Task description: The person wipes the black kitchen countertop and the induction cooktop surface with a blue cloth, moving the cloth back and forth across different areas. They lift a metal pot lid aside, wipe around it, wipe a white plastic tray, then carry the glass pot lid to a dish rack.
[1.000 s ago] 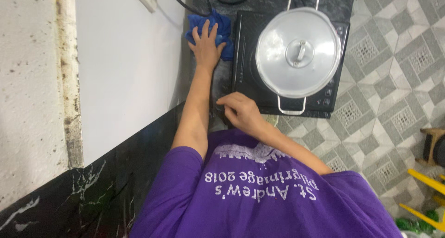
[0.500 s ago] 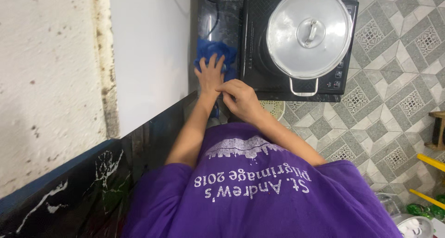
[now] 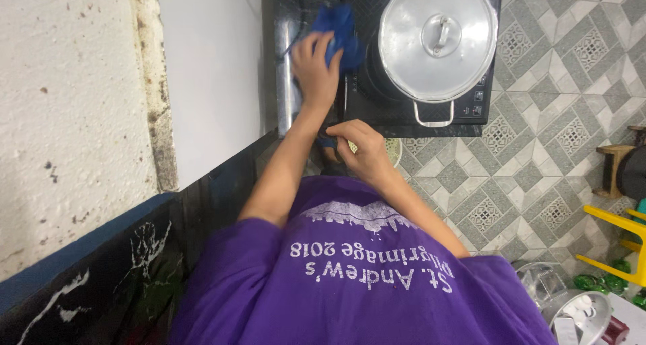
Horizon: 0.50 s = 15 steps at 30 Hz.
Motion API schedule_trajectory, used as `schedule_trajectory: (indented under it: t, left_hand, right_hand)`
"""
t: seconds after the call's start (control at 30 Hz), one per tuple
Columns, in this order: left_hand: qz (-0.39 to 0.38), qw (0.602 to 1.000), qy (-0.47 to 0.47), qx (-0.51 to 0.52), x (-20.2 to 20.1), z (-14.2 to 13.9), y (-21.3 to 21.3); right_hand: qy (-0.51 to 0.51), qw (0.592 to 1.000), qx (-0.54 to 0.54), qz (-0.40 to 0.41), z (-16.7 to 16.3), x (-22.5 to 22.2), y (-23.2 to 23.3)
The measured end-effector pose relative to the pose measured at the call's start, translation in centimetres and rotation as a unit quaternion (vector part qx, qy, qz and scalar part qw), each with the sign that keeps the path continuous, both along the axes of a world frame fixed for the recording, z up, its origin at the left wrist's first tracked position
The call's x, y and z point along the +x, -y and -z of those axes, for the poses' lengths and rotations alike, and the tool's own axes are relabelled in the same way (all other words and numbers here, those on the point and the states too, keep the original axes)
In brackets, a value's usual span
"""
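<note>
Pressing down on a blue cloth (image 3: 340,32), the left hand (image 3: 315,68) lies with its fingers spread over the fabric at the far left of the scene, on the dark surface (image 3: 286,83) just left of a black cooktop (image 3: 377,99). The cloth bunches up under and beyond the fingers and reaches onto the cooktop's left edge. The right hand (image 3: 363,146) sits nearer, at the near edge of the cooktop, with its fingers curled in and pressed together; it seems to grip something small and dark blue there, though the view is too poor to tell what. The two hands are apart, the left one farther away than the right.

A large metal pot (image 3: 437,46) stands on the cooktop to the right of the cloth, covered by a shiny lid with a knob at its middle, one loop handle pointing toward the near side. The pot is close to the cloth but I cannot tell whether they touch. A white wall (image 3: 208,76) runs along the left, and a patterned tiled floor (image 3: 538,130) fills the right. The person wears a purple shirt (image 3: 350,278).
</note>
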<state>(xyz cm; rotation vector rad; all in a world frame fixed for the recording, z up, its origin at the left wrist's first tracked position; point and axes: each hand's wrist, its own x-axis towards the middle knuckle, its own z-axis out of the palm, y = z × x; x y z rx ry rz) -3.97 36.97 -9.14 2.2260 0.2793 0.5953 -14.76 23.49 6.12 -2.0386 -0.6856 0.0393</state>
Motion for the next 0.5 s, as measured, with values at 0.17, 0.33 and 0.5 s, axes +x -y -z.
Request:
schedule_trajectory:
  t: [0.17,0.33,0.5]
  left_hand:
    - [0.102,0.987,-0.005,0.126,10.5,-0.7,1.6]
    - [0.170,0.950,-0.056,0.254,14.9,-0.4,2.3]
    - [0.133,0.955,-0.108,0.241,14.2,-0.3,3.0]
  right_hand:
    - [-0.037,0.999,-0.023,0.028,0.5,-0.7,1.3]
    - [-0.065,0.996,-0.036,0.048,1.1,-1.3,2.4]
    - [0.024,0.998,-0.011,0.062,2.0,1.0,2.7]
